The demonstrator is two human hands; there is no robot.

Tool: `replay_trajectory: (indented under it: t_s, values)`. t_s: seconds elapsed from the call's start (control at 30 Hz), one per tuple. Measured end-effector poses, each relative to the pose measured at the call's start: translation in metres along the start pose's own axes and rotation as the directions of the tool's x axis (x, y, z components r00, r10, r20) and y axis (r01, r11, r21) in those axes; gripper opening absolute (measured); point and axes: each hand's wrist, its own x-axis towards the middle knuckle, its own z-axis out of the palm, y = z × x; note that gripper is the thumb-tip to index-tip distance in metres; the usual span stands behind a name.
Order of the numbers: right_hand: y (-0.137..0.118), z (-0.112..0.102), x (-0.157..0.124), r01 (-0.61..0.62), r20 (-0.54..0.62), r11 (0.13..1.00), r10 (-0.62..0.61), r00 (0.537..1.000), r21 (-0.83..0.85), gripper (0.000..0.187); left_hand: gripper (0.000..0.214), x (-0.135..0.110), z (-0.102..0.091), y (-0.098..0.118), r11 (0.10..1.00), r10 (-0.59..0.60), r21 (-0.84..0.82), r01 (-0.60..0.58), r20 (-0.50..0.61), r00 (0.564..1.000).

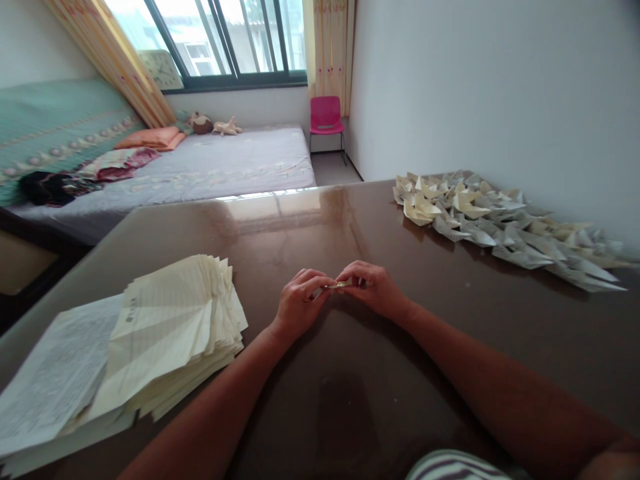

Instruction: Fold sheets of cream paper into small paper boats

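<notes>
My left hand (299, 301) and my right hand (376, 288) meet at the middle of the brown table (350, 413). Both are closed in a pinch on a small folded piece of paper (340, 285) held between their fingertips, just above the tabletop. Most of the paper is hidden by my fingers. A stack of cream lined sheets (170, 327) lies to the left of my left hand. A spread of folded paper boats (500, 223) lies at the far right of the table, beyond my right hand.
White printed sheets (50, 373) sit under and beside the cream stack at the table's left edge. Beyond the table are a bed (200, 167) with clothes and pillows, a pink chair (326, 117) by the window, and a white wall on the right.
</notes>
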Motion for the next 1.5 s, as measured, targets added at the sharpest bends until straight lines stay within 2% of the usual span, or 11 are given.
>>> replay_trajectory:
  t_s: [0.17,0.3,0.43,0.67,0.83,1.07,1.23,1.37,1.43,1.5]
  values:
    - [0.006,0.000,-0.001,0.093,-0.037,0.993,-0.095,0.995,-0.067,0.015,0.013,-0.002,0.001,0.000,0.999,0.042,0.018,-0.041,-0.007,0.999]
    - [0.009,-0.001,-0.001,0.093,-0.012,0.992,-0.094,0.996,-0.085,0.016,0.012,-0.002,0.002,0.002,0.999,0.043,0.030,-0.044,0.021,0.999]
    - [0.011,-0.002,0.000,0.074,-0.002,0.997,-0.074,0.997,-0.023,0.014,0.012,-0.002,0.003,0.001,1.000,0.017,-0.019,-0.017,0.039,0.999]
    - [0.021,-0.004,0.004,-0.064,-0.003,0.981,0.066,0.998,0.183,0.018,0.014,0.000,0.003,-0.002,0.994,-0.085,-0.068,0.085,-0.005,0.996]
    - [0.026,-0.006,0.005,-0.162,-0.019,0.914,0.182,0.983,0.372,0.018,0.016,0.001,0.003,-0.007,0.973,-0.183,-0.145,0.177,-0.029,0.983]
    - [0.029,-0.008,0.007,-0.269,-0.041,0.813,0.337,0.941,0.517,0.025,0.018,0.003,0.005,-0.014,0.935,-0.291,-0.235,0.265,-0.081,0.953]
    - [0.031,-0.012,0.009,-0.322,-0.084,0.762,0.440,0.894,0.562,0.027,0.021,0.005,0.003,-0.018,0.898,-0.383,-0.269,0.347,-0.096,0.919]
    - [0.031,-0.013,0.009,-0.340,-0.064,0.749,0.453,0.889,0.569,0.030,0.022,0.004,0.003,-0.023,0.869,-0.440,-0.283,0.405,-0.070,0.895]
    - [0.032,-0.011,0.008,-0.353,-0.030,0.752,0.443,0.896,0.556,0.031,0.021,0.004,0.003,-0.025,0.879,-0.435,-0.239,0.412,-0.052,0.899]
    - [0.033,-0.010,0.007,-0.355,0.000,0.784,0.413,0.911,0.509,0.032,0.019,0.003,0.002,-0.026,0.912,-0.379,-0.178,0.369,-0.026,0.925]
